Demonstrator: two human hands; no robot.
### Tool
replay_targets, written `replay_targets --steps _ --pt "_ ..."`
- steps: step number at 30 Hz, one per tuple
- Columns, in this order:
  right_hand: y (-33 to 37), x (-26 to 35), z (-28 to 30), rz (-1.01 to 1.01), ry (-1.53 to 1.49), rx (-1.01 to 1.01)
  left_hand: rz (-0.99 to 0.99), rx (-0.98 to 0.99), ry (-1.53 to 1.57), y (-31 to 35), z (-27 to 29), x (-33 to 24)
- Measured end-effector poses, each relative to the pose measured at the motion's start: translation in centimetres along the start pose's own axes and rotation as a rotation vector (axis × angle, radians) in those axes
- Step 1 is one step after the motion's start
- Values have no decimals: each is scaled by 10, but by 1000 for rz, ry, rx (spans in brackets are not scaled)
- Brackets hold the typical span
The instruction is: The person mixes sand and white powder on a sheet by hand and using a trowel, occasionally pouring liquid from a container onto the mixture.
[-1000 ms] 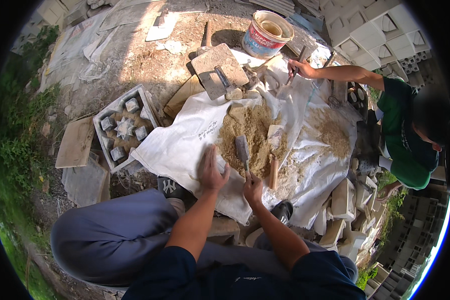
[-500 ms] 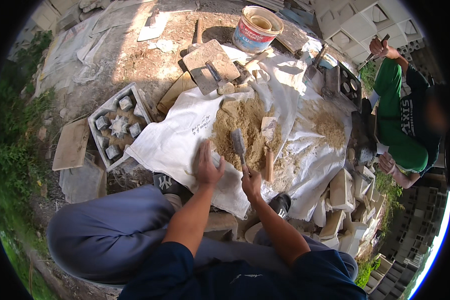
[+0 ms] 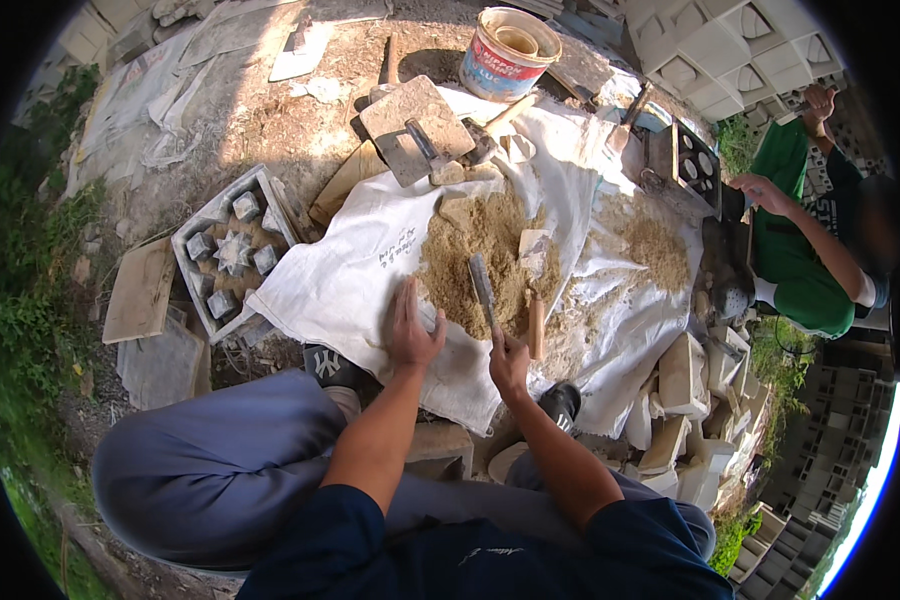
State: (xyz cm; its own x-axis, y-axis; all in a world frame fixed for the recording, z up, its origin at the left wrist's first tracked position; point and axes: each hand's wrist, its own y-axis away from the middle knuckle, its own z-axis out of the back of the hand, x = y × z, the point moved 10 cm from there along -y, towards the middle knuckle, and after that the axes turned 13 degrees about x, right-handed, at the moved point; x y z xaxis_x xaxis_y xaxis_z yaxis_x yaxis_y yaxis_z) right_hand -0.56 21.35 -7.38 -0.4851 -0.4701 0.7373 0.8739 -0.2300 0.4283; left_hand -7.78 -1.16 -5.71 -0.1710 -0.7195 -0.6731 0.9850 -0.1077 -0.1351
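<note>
My right hand [image 3: 509,366] grips the handle of a narrow trowel [image 3: 482,290], whose grey blade lies over the pile of damp sand [image 3: 460,255]. The blade looks turned partly on its edge. My left hand [image 3: 416,335] holds nothing; its fingers are stretched out together along the pile's near left edge, palm facing the sand. Under the sand is a white woven sack [image 3: 340,265] spread on the ground. A second trowel [image 3: 537,328] with a wooden handle rests in the sand just right of my right hand, its blade partly coated.
At left sits a grey mould [image 3: 235,252] with a star and several blocks. Beyond the sand lie a square plastering float [image 3: 417,130] and a paint bucket [image 3: 511,60]. Pale cast blocks [image 3: 685,380] are heaped at right, near a co-worker [image 3: 815,220] in green trousers.
The trowel's blade has turned from lying flatter to more on edge, and my right hand has shifted slightly right. My left hand stays put. The co-worker's arm has reached toward the dark mould.
</note>
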Motion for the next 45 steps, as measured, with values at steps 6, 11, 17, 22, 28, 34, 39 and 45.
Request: replay_targets --steps 6,11,17,22,28,34,39,45 --pt "38 -12 29 148 -372 -161 57 30 -22 1 2 -4" --pt "22 -54 10 -218 -124 -129 0 8 -2 -3 -1 -11" --pt "-12 20 34 150 -313 -97 28 18 28 1 3 4" --pt "5 14 37 262 -328 -273 14 20 12 -2 -2 1" --pt "-27 12 23 27 61 -128 20 24 29 0 -3 1" --pt "-23 52 47 295 -391 -234 45 35 18 -1 0 -2" --pt "-41 5 24 -35 66 -204 17 10 15 -4 -6 -2" --pt "-44 37 19 60 -207 -138 58 23 36 4 -3 7"
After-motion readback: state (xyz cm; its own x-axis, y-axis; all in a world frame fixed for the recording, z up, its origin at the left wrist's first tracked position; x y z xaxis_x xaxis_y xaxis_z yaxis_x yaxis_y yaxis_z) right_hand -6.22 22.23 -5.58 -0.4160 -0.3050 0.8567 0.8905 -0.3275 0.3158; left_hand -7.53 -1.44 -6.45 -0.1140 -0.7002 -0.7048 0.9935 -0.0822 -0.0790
